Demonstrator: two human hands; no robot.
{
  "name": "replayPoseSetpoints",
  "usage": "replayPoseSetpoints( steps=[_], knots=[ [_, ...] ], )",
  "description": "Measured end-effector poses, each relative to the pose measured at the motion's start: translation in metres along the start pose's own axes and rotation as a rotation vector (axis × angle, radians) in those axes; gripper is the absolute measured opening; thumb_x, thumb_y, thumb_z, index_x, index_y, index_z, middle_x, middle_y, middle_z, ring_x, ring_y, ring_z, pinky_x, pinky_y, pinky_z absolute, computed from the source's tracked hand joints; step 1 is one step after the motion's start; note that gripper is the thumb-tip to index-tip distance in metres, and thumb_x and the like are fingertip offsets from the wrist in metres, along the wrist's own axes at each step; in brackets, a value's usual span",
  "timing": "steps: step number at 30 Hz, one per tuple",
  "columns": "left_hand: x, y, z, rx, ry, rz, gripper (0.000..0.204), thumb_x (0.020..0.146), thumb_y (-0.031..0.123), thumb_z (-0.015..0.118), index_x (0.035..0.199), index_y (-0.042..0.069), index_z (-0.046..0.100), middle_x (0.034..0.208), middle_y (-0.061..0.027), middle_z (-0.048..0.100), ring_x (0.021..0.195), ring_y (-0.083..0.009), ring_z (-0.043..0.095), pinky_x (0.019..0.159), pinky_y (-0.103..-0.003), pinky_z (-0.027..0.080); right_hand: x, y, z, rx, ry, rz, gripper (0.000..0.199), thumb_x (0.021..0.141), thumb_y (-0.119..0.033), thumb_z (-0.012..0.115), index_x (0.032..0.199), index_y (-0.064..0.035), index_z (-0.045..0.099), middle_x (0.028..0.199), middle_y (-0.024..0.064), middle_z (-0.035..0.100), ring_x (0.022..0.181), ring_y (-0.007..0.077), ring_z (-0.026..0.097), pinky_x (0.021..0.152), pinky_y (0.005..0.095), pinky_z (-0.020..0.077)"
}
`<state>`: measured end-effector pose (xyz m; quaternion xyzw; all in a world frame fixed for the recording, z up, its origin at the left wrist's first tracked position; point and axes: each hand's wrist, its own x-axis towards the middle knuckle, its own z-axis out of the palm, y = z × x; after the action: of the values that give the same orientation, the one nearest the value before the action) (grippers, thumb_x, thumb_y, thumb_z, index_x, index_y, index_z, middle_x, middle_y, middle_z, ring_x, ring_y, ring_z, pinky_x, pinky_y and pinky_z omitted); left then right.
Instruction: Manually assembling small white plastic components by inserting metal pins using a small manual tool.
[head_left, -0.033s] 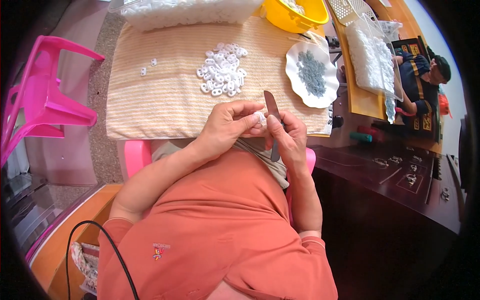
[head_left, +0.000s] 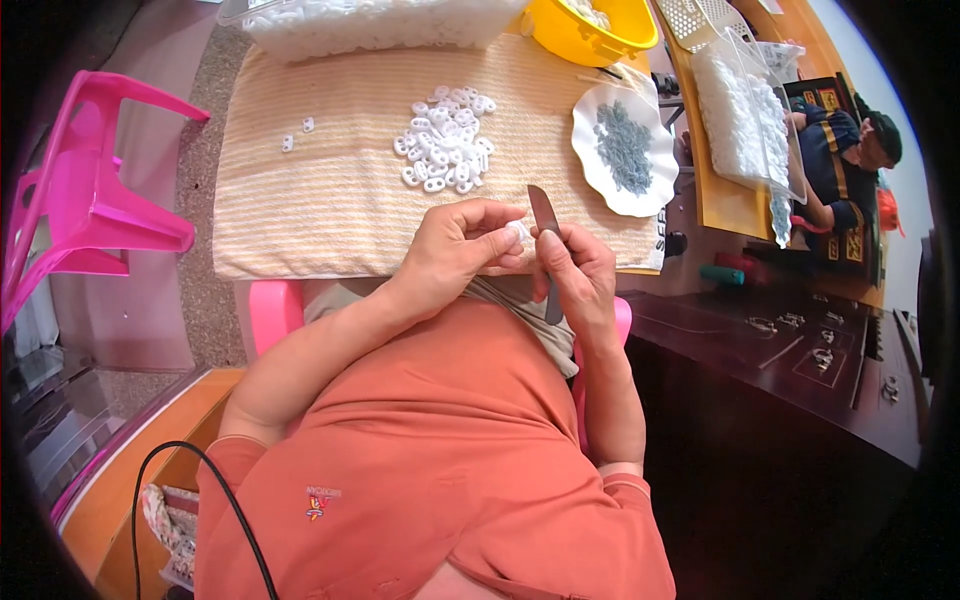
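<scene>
My left hand (head_left: 455, 240) pinches a small white plastic piece (head_left: 518, 230) at its fingertips, just past the table's near edge. Beside it my right hand (head_left: 582, 278) grips a knife (head_left: 543, 207) with a dark blade, pointing away from me. The thumb lies along the knife, close to the white piece; whether the two touch I cannot tell. Beyond my hands lies a heap of white oval two-holed pieces (head_left: 445, 148). Two single pieces (head_left: 308, 125) sit to the left of it. On the right a scalloped white dish (head_left: 652, 190) carries many small grey-blue bits.
A striped cloth (head_left: 320, 220) covers the table. At the far edge stand a clear bin (head_left: 380, 40) of white pieces and a yellow basin (head_left: 590, 45). A pink chair (head_left: 120, 205) is at the left. At right, another person (head_left: 840, 150) sits by a white-filled box (head_left: 740, 120).
The knife and my right hand have shifted very slightly toward me. My left hand keeps its pinch on the white piece.
</scene>
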<state>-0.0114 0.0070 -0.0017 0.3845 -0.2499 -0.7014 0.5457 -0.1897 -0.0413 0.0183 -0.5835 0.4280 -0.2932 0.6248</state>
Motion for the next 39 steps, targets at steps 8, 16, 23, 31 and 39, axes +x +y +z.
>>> replayPoseSetpoints(
  steps=[8,16,23,31,39],
  knots=[
    [0.000,0.002,-0.002,-0.048,0.092,-0.030,0.029,0.091,0.008,0.063,0.118,-0.001,0.059,0.095,-0.0034,0.064,0.082,-0.0090,0.062,0.074,-0.022,0.055,-0.012,-0.012,-0.011,-0.278,-0.061,0.021,0.020,0.097,-0.015,0.054,0.099,0.0032,0.062,0.062,-0.0015,0.051,0.048,0.0044,0.046,0.044,0.0201,0.0359],
    [-0.001,0.006,-0.002,-0.049,0.088,-0.077,0.030,0.090,0.008,0.064,0.118,0.002,0.060,0.095,-0.0041,0.064,0.082,-0.0095,0.063,0.071,-0.021,0.055,-0.013,-0.012,-0.012,-0.370,-0.015,0.017,0.022,0.097,-0.018,0.056,0.100,0.0027,0.063,0.059,-0.0028,0.050,0.048,0.0038,0.046,0.044,0.0202,0.0355],
    [0.000,0.004,-0.002,-0.061,0.090,-0.070,0.031,0.090,0.007,0.063,0.119,-0.001,0.059,0.096,-0.0048,0.064,0.083,-0.0103,0.064,0.073,-0.022,0.055,-0.014,-0.017,-0.014,-0.379,0.005,0.066,0.023,0.096,-0.019,0.057,0.099,0.0023,0.064,0.059,-0.0030,0.049,0.047,0.0039,0.046,0.042,0.0206,0.0348],
    [0.000,0.003,-0.002,-0.009,0.039,-0.051,0.031,0.091,0.005,0.060,0.121,-0.003,0.057,0.098,-0.0065,0.064,0.084,-0.0109,0.064,0.077,-0.022,0.055,-0.013,-0.014,-0.019,-0.417,-0.070,0.062,0.023,0.093,-0.016,0.059,0.104,0.0038,0.065,0.076,0.0083,0.065,0.066,0.0108,0.056,0.061,0.0258,0.0456],
    [0.001,0.004,-0.003,-0.027,0.050,-0.062,0.032,0.091,0.005,0.061,0.121,-0.003,0.057,0.098,-0.0066,0.064,0.084,-0.0108,0.063,0.076,-0.022,0.055,-0.013,-0.022,-0.021,-0.453,-0.057,0.063,0.023,0.094,-0.017,0.059,0.103,0.0035,0.065,0.071,0.0045,0.059,0.059,0.0084,0.053,0.053,0.0243,0.0415]
  ],
)
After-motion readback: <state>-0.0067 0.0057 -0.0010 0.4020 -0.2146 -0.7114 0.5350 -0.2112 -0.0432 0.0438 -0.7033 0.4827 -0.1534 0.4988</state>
